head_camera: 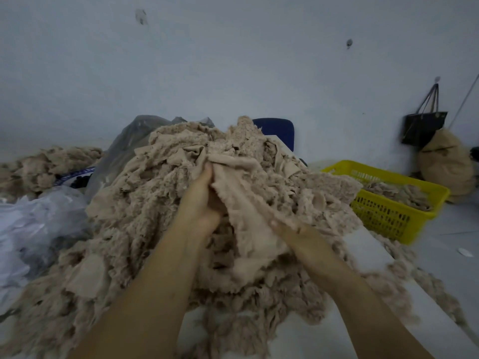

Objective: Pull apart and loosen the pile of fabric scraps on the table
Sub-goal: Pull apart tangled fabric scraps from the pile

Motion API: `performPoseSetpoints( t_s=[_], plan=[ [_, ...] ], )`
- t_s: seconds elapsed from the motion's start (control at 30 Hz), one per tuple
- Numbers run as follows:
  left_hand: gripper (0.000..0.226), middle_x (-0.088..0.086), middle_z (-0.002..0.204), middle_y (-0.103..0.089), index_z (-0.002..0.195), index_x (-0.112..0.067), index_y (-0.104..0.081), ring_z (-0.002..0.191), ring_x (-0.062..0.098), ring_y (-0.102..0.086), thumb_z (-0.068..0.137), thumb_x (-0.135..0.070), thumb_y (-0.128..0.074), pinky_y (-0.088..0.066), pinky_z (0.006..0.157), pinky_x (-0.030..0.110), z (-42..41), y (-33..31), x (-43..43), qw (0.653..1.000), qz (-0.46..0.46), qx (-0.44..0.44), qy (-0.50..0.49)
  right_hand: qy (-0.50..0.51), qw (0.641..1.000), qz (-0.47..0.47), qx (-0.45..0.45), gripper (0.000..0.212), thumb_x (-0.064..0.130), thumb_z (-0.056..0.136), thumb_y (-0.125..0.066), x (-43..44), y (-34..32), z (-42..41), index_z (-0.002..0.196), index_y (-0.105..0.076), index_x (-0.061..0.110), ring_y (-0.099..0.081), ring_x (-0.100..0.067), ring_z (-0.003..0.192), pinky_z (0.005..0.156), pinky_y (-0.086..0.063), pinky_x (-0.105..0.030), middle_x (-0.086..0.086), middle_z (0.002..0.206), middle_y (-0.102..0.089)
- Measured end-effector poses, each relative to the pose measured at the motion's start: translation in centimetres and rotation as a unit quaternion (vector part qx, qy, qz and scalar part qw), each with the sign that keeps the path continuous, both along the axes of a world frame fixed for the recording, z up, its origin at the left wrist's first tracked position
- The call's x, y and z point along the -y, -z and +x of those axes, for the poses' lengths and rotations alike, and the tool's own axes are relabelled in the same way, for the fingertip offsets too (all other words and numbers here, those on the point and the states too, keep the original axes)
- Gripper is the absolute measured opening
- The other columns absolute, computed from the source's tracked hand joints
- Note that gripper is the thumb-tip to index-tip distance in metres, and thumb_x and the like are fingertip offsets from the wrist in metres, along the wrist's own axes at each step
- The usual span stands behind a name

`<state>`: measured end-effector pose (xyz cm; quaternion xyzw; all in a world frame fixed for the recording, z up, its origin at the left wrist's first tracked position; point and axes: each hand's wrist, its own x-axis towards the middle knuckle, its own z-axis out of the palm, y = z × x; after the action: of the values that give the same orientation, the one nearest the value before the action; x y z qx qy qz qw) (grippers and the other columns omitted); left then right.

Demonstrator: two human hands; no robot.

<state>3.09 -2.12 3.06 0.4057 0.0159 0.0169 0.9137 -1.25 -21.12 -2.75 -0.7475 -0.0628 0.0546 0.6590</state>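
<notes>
The pile of fabric scraps [145, 229] is a tall, tangled heap of beige, fuzzy-edged cuttings spread over the white tabletop [363, 255], with strands trailing along its right edge. Near the top, a larger smooth beige piece [248, 224] drapes down the front.

A pale grey wall [233, 60] with two dark smudges fills the background. Low at right sits a yellow plastic basket [383, 216]. Beyond it a black tote bag [422, 128] hangs on the wall above a tan bundle [445, 164]. A blue chair back [278, 130] shows at centre. Crumpled plastic bags [33, 224] lie at left.
</notes>
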Motion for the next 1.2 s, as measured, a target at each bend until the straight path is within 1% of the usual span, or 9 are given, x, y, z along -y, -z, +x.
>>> performPoseSetpoints(
  t_s=[0.13, 0.3, 0.43, 0.5, 0.6, 0.73, 0.93, 1.03, 1.2],
  plan=[
    [0.024, -0.002, 0.072, -0.073, 0.118, -0.022, -0.067, 0.055, 0.010, -0.065, 0.102, -0.028, -0.051, -0.048, 0.045, 0.021, 0.3, 1.3, -0.7, 0.989, 0.111, -0.036, -0.089, 0.041, 0.989, 0.144, -0.007, 0.030, 0.034, 0.097, -0.056, 1.0, -1.3, 0.4, 0.100, -0.073, 0.009, -0.067, -0.023, 0.104, 0.100, -0.050, -0.047, -0.018, 0.111, -0.069],
    [0.033, -0.025, 0.091, -0.066, 0.080, -0.045, -0.066, 0.081, -0.009, -0.061, 0.098, -0.022, -0.051, -0.047, 0.066, 0.010, -1.0, 2.6, 1.3, 0.849, 0.513, 0.116, -0.038, 0.019, 0.971, 0.237, 0.015, 0.035, 0.035, 0.095, -0.055, 0.4, -1.8, 1.2, 0.071, -0.078, 0.044, -0.072, -0.003, 0.083, 0.073, -0.060, -0.029, 0.023, 0.078, -0.073],
    [0.024, -0.029, 0.117, -0.064, 0.110, -0.061, -0.059, 0.105, -0.017, -0.056, 0.096, -0.042, -0.053, -0.043, 0.083, 0.002, -2.6, 1.9, 3.1, 0.795, 0.532, 0.242, 0.164, 0.045, 0.972, 0.230, 0.033, 0.034, 0.037, 0.096, -0.053, 0.3, -0.7, 2.0, 0.074, -0.078, 0.042, -0.073, -0.009, 0.082, 0.070, -0.058, -0.030, 0.009, 0.082, -0.076],
    [0.031, -0.024, 0.122, -0.064, 0.125, -0.043, -0.060, 0.116, -0.005, -0.057, 0.094, -0.047, -0.059, -0.047, 0.096, 0.017, -2.5, 2.5, 3.3, 0.808, 0.508, 0.250, 0.165, 0.049, 0.976, 0.210, 0.029, 0.041, 0.035, 0.100, -0.050, 0.6, -0.4, 1.8, 0.071, -0.076, 0.047, -0.072, -0.002, 0.077, 0.071, -0.058, -0.027, 0.016, 0.074, -0.074],
    [0.012, -0.019, 0.089, -0.074, 0.093, -0.035, -0.073, 0.092, 0.007, -0.069, 0.092, -0.042, -0.064, -0.055, 0.079, 0.022, -2.2, 2.8, 2.9, 0.843, 0.504, 0.173, 0.071, 0.039, 0.977, 0.206, 0.024, 0.037, 0.041, 0.096, -0.051, 0.6, -0.3, 1.2, 0.112, -0.072, 0.014, -0.071, -0.022, 0.097, 0.085, -0.058, -0.036, -0.010, 0.101, -0.075],
    [0.019, -0.010, 0.084, -0.075, 0.086, -0.030, -0.074, 0.083, 0.007, -0.071, 0.094, -0.041, -0.061, -0.056, 0.077, 0.027, -2.1, 3.2, 3.1, 0.841, 0.517, 0.147, 0.055, 0.000, 0.976, 0.215, 0.021, 0.048, 0.052, 0.091, -0.054, -0.2, -0.1, 0.1, 0.123, -0.064, 0.018, -0.071, -0.025, 0.092, 0.066, -0.057, -0.028, -0.010, 0.109, -0.073],
    [0.032, 0.005, 0.070, -0.070, 0.090, -0.005, -0.072, 0.063, 0.013, -0.066, 0.098, -0.031, -0.055, -0.048, 0.060, 0.024, -2.2, 2.8, 2.5, 0.904, 0.416, 0.094, 0.001, 0.042, 0.987, 0.155, 0.029, 0.041, 0.054, 0.089, -0.051, -0.5, 0.4, -0.6, 0.054, -0.051, 0.033, -0.022, -0.011, 0.044, 0.043, -0.020, -0.025, 0.005, 0.054, -0.027],
    [0.026, -0.001, 0.066, -0.069, 0.095, -0.009, -0.071, 0.047, 0.007, -0.060, 0.100, -0.024, -0.051, -0.043, 0.044, 0.018, -1.3, 2.2, 0.8, 0.955, 0.292, 0.005, -0.048, 0.083, 0.977, 0.191, 0.031, 0.053, 0.050, 0.098, -0.041, 0.5, 1.2, -0.4, 0.053, -0.038, 0.023, -0.016, -0.013, 0.044, 0.043, -0.018, -0.027, 0.001, 0.052, -0.022],
    [0.026, -0.004, 0.062, -0.070, 0.083, -0.013, -0.068, 0.055, 0.010, -0.066, 0.100, -0.025, -0.054, -0.053, 0.051, 0.022, -2.0, 2.5, 1.2, 0.938, 0.345, 0.036, 0.027, 0.105, 0.985, 0.136, 0.030, 0.047, 0.062, 0.091, -0.045, -0.3, 1.1, -0.3, 0.074, -0.056, 0.019, -0.042, -0.013, 0.049, 0.048, -0.035, -0.027, -0.002, 0.061, -0.047]
  ],
)
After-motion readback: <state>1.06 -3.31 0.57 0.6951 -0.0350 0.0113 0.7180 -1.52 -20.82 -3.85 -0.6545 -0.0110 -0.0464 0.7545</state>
